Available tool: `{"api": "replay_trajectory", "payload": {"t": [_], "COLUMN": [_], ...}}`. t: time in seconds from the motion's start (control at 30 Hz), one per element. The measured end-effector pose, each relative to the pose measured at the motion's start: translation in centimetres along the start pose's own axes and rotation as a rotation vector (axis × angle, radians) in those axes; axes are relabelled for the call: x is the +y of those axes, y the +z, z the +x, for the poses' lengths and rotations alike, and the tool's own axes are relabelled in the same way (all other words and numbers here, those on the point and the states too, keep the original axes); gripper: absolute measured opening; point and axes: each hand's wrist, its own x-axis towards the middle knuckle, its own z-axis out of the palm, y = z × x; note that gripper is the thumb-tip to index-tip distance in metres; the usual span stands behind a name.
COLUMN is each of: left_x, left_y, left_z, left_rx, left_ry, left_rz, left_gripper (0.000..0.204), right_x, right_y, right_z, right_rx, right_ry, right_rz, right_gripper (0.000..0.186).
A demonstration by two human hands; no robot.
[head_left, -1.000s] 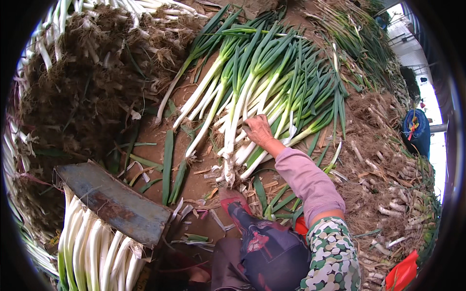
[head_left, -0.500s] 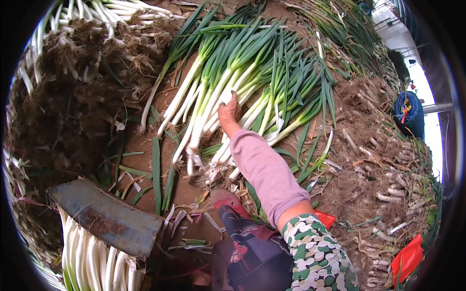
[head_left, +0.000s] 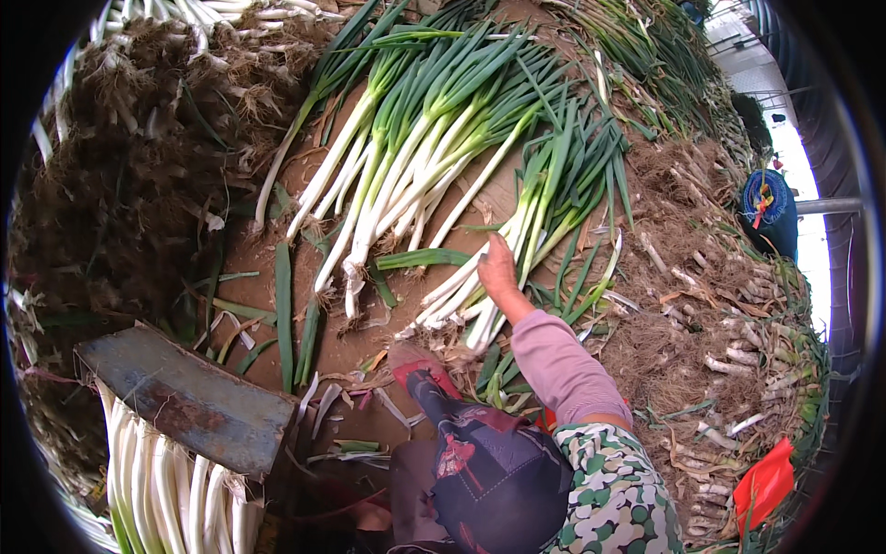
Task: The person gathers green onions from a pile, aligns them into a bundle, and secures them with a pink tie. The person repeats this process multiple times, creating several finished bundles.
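My right hand [head_left: 500, 270] reaches in from the lower right in a pink sleeve. Its fingers are closed round the white stems of a small bunch of long green onions [head_left: 535, 220]. The bunch lies on the brown ground with its leaves pointing away from me. To the left of it, a larger spread of green onions [head_left: 397, 175] lies loose, roots towards me. A green leaf [head_left: 425, 258] lies between the two groups. My left hand does not show; a dim skin-coloured patch at the dark lower edge cannot be made out.
A bent, rusty metal sheet [head_left: 189, 397] stands at lower left above white onion stems [head_left: 171, 489]. A big rooty heap [head_left: 111, 203] rises at left; another root pile [head_left: 664, 342] lines the right. Red plastic [head_left: 764, 485] lies there. My dark-clothed knee [head_left: 498, 471] is below.
My right hand has moved right and towards me, from the larger spread to the bunch on its right. A gap of ground now shows between the two groups. The view has shifted slightly.
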Motion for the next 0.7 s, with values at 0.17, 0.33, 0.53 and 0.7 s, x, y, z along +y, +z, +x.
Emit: {"api": "replay_trajectory", "payload": {"t": [0.17, 0.33, 0.53, 0.7], "left_x": [0.4, 0.4, 0.6, 1.3], "left_y": [-0.3, -0.3, -0.3, -1.0], "left_z": [0.1, 0.0, 0.4, 0.2], "left_rx": [0.000, -0.044, -0.049, -0.065], "left_ry": [0.012, -0.046, -0.003, -0.013], "left_rz": [-0.025, -0.063, -0.052, 0.005], "left_gripper": [0.034, 0.029, 0.023, 0.023], "right_x": [4.2, 3.3, 4.4, 2.6], "right_y": [-2.4, -3.2, -2.8, -2.5], "right_z": [-1.0, 0.8, -0.7, -1.2], "right_rx": [0.143, 0.320, 0.030, 0.184], "right_ry": [0.296, 0.623, 0.528, 0.279], "right_rz": [0.318, 0.891, 0.123, 0.109], "right_gripper": [0.030, 0.029, 0.047, 0.035]}}
